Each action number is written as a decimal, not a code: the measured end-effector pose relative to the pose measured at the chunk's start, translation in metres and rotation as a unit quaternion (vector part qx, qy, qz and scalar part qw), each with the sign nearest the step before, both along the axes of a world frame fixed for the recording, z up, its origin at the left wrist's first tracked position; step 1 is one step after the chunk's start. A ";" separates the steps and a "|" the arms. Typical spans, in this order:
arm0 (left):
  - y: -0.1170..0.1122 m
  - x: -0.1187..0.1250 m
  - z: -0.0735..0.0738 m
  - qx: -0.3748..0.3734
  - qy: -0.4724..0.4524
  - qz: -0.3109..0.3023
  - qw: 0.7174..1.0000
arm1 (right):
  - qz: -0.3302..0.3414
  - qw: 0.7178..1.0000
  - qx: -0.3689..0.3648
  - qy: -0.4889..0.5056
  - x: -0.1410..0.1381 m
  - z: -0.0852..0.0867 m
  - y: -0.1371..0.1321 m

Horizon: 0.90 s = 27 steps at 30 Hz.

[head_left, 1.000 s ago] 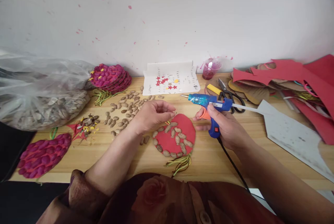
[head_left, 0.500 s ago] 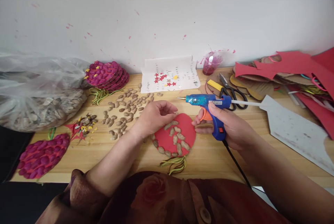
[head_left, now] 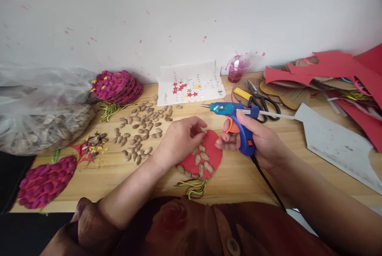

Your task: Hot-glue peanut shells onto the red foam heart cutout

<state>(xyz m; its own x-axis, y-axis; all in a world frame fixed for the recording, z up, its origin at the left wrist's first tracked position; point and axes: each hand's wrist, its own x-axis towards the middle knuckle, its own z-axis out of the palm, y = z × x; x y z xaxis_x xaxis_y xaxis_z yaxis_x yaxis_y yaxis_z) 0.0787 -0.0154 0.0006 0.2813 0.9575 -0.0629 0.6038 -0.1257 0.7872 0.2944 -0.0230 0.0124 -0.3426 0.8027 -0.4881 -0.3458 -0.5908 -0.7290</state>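
My right hand is closed around the handle of a blue glue gun, its metal nozzle pointing left and a pale glue stick jutting out behind. Below the nozzle lies a red round card with several peanuts along its lower edge and across its middle. My left hand is over the card's upper left part, thumb and fingers bent together. Whatever is between those fingertips is hidden. A yellow-green yarn tassel hangs from the card's near edge.
Loose peanuts are scattered left of my hand. Purple-painted decorations, a bulging plastic bag and a finished-looking purple piece lie further left. Behind are paper with stars, a cup and scissors; red scraps are right.
The view has shifted slightly. My left hand has moved a little right over the card, covering more of its upper peanuts. The glue gun stays in my right hand.
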 end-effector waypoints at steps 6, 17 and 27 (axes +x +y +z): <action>-0.008 0.010 0.002 0.102 0.122 -0.019 0.987 | -0.009 1.000 -0.005 -0.026 -0.003 -0.004 -0.001; -0.013 0.016 -0.001 0.149 0.195 -0.022 0.969 | -0.019 1.000 0.002 -0.023 -0.002 -0.007 -0.001; -0.012 0.017 0.002 0.124 0.201 -0.017 0.972 | -0.024 0.999 0.003 -0.028 -0.004 -0.004 -0.001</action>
<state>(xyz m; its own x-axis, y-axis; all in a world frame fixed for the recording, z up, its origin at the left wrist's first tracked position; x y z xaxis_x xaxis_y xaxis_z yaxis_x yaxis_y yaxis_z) 0.0961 -0.0270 0.0022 0.3134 0.9479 0.0573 0.8483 -0.3066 0.4318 0.2907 -0.0243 0.0084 -0.2762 0.8208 -0.5000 -0.3318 -0.5696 -0.7519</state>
